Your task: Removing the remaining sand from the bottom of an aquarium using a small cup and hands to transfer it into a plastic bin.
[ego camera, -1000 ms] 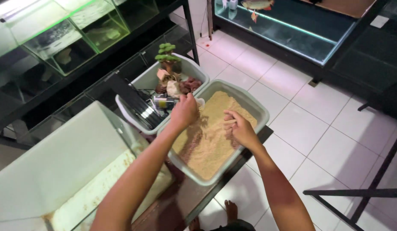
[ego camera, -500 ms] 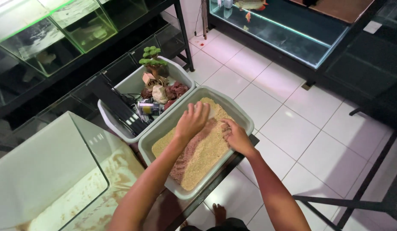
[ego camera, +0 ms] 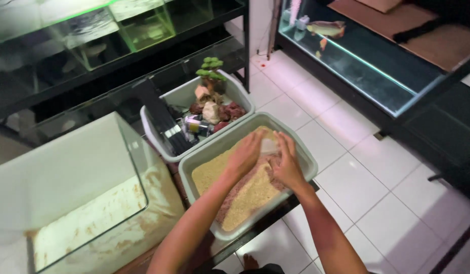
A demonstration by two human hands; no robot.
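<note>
Closer together now, left hand (ego camera: pixel 246 155) and right hand (ego camera: pixel 285 163), both spread flat on sand (ego camera: pixel 245 195) at far end of grey tub (ego camera: pixel 230 231); grasping nothing, decoration bin (ego camera: pixel 182 96) beyond.

The sand (ego camera: pixel 245 195) was tan with a reddish-brown streak, its tub (ego camera: pixel 306 157) pale grey-green, the floor tiles (ego camera: pixel 356 177) white, the plant ornament (ego camera: pixel 209 68) green
</note>
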